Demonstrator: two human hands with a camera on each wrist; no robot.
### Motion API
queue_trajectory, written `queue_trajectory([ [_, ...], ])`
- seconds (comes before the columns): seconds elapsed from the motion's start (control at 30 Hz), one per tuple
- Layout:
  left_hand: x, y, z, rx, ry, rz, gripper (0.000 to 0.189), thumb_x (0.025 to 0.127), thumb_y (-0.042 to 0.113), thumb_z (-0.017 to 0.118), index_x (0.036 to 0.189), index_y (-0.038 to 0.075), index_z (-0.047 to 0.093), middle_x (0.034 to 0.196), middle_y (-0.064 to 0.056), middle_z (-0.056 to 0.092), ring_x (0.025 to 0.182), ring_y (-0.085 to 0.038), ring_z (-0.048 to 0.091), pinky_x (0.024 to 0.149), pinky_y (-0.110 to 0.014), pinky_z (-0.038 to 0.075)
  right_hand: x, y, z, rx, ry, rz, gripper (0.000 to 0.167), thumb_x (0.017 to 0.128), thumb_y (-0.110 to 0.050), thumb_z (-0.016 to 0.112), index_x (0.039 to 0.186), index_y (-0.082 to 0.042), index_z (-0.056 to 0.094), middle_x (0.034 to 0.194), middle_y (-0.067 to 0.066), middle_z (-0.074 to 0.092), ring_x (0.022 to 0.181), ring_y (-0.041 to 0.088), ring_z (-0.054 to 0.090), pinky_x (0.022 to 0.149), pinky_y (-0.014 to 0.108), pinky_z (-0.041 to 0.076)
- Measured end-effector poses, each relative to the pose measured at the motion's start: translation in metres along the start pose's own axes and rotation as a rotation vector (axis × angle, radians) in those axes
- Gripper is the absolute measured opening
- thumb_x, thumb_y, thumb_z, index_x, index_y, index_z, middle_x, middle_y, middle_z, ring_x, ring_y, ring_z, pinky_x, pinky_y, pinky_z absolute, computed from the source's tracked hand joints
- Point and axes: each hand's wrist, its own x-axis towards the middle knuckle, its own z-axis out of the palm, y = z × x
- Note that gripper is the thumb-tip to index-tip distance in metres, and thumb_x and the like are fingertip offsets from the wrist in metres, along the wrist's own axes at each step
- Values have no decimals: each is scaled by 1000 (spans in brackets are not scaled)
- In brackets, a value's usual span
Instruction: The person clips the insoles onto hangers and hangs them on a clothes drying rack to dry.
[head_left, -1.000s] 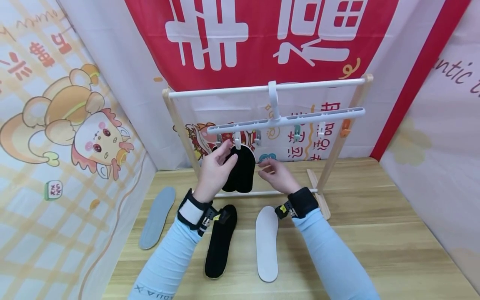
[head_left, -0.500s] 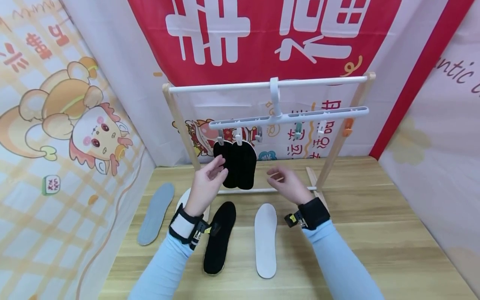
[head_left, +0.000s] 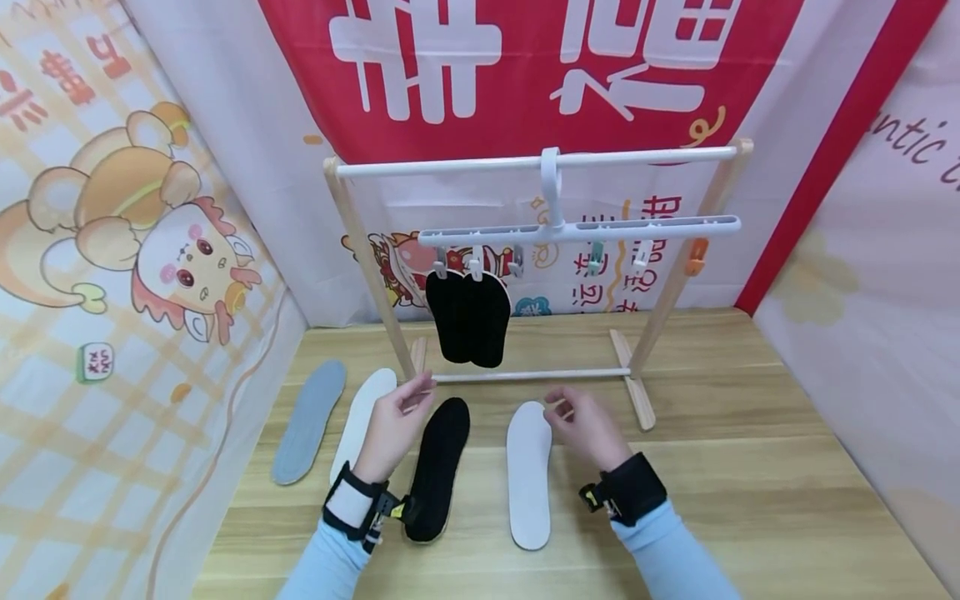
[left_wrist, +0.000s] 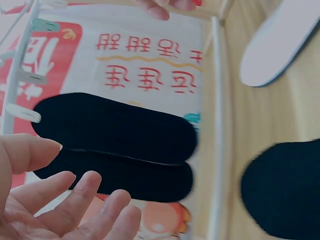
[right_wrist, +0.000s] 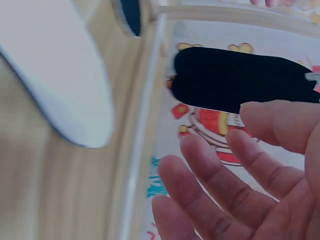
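Two black insoles [head_left: 467, 321] hang side by side from clips on the white hanger [head_left: 480, 237]. My left hand [head_left: 393, 425] holds nothing; in the head view it is over the table between a white insole [head_left: 372, 393] and a black insole [head_left: 442, 458], partly covering the white one. The right hand [head_left: 588, 427] is likewise bare, its fingers loosely bent beside the tip of another white insole [head_left: 528, 483]. Both wrist views show relaxed fingers apart from the hanging black insoles [left_wrist: 120, 130]. At the far left of the table lies a grey insole [head_left: 309, 423].
A rack with wooden legs [head_left: 670, 300] and a white top bar [head_left: 465, 167] bears the hanger by its hook. More clips, among them a green one [head_left: 596, 257] and an orange one [head_left: 697, 255], hang along its right half. Printed cloths enclose the wooden table [head_left: 765, 467].
My left hand has left the hanging insoles and come down toward the table. The right hand has dropped lower and moved slightly right. The black insoles stay hanging in the clips.
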Motion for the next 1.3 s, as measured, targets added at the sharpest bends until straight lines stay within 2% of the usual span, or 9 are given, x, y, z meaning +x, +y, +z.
queue_trajectory([
  [0.17, -21, -16, -2, -7, 9, -90, 38, 97, 7, 63, 133, -4, 58, 126, -21, 63, 114, -35, 61, 93, -29, 51, -15, 16, 18, -77, 31, 36, 19, 93, -19, 69, 109, -8, 70, 85, 1, 68, 76, 15, 64, 65, 34, 52],
  [0.4, -47, -6, -3, 2, 25, -138, 38, 97, 3, 62, 132, -11, 56, 122, -23, 65, 110, -34, 63, 88, -22, 51, -34, 29, 45, -186, 56, 53, 19, 91, -18, 71, 104, -5, 73, 78, 0, 67, 62, 12, 57, 56, 32, 47],
  [0.5, -52, -18, -4, -18, 38, -140, 38, 98, 6, 62, 133, -8, 56, 123, -22, 65, 110, -31, 63, 88, -21, 50, -38, 30, 54, -255, 60, 62, 24, 89, -20, 74, 106, -3, 73, 81, 4, 70, 61, 13, 57, 54, 32, 48],
  [0.63, -52, -30, -7, -13, 67, -157, 37, 97, 8, 64, 132, -3, 59, 124, -22, 64, 111, -30, 63, 90, -23, 50, -40, 27, 64, -373, 45, 90, 23, 89, -29, 75, 90, -7, 73, 72, 2, 64, 57, 14, 53, 49, 31, 42],
  [0.73, -50, -34, -9, 6, 85, -168, 36, 97, 9, 65, 131, 0, 61, 122, -19, 66, 110, -28, 64, 91, -26, 51, -38, 22, 70, -431, 38, 127, 33, 87, -38, 76, 80, -7, 67, 63, 2, 54, 54, 17, 49, 46, 32, 37],
  [0.87, -51, -42, -11, 10, 93, -157, 36, 96, 8, 66, 131, 3, 62, 121, -17, 67, 107, -25, 65, 89, -25, 51, -34, 17, 80, -491, 31, 175, 67, 76, -53, 81, 105, 6, 67, 85, 17, 63, 70, 29, 61, 55, 40, 51],
  [1.0, -53, -42, -11, -2, 89, -147, 39, 95, 5, 67, 132, 0, 60, 120, -17, 67, 106, -28, 65, 88, -23, 51, -30, 13, 93, -516, 4, 225, 109, 64, -60, 86, 135, 13, 48, 116, 31, 57, 98, 41, 60, 71, 50, 56],
  [1.13, -55, -40, -11, -18, 84, -152, 41, 94, 5, 68, 133, -2, 60, 119, -15, 68, 105, -28, 65, 87, -23, 51, -27, 8, 101, -489, 8, 245, 119, 58, -52, 92, 143, 11, 40, 122, 35, 53, 105, 45, 57, 76, 52, 55],
  [1.3, -57, -39, -9, -26, 80, -153, 41, 94, 5, 68, 133, -2, 60, 119, -15, 68, 106, -28, 65, 87, -23, 51, -25, 8, 103, -336, -4, 207, 120, 62, -29, 95, 151, 8, 24, 119, 34, 58, 94, 42, 64, 77, 48, 54],
])
